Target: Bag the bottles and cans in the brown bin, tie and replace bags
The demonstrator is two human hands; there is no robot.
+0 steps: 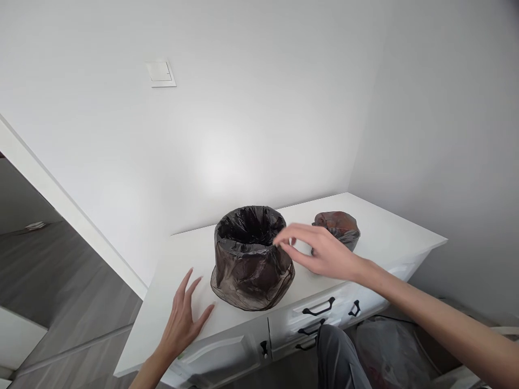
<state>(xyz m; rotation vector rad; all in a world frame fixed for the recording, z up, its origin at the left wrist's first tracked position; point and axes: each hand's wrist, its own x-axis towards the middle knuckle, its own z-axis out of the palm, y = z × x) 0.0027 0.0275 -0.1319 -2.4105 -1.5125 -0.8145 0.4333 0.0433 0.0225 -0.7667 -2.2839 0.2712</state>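
A bin lined with a dark, see-through bin bag [253, 270] stands upright on the white cabinet top. The bag is folded over the rim and hangs loosely down the outside, and its inside looks dark. My right hand [320, 248] is at the bin's right rim, thumb and forefinger pinched together on the bag's edge. To the left of the bin, my left hand [184, 316] is open just above the cabinet top, fingers spread and apart from the bag. Behind my right hand lies a dark plastic bundle [337, 224] with something reddish inside, partly hidden.
The white cabinet [231, 354] has black handles [320, 307] on its drawers and doors. A light switch [161, 73] is on the wall behind. Below right are a grey-clothed knee [340, 356] and a clear plastic bag [389, 351]. A doorway opens at the left.
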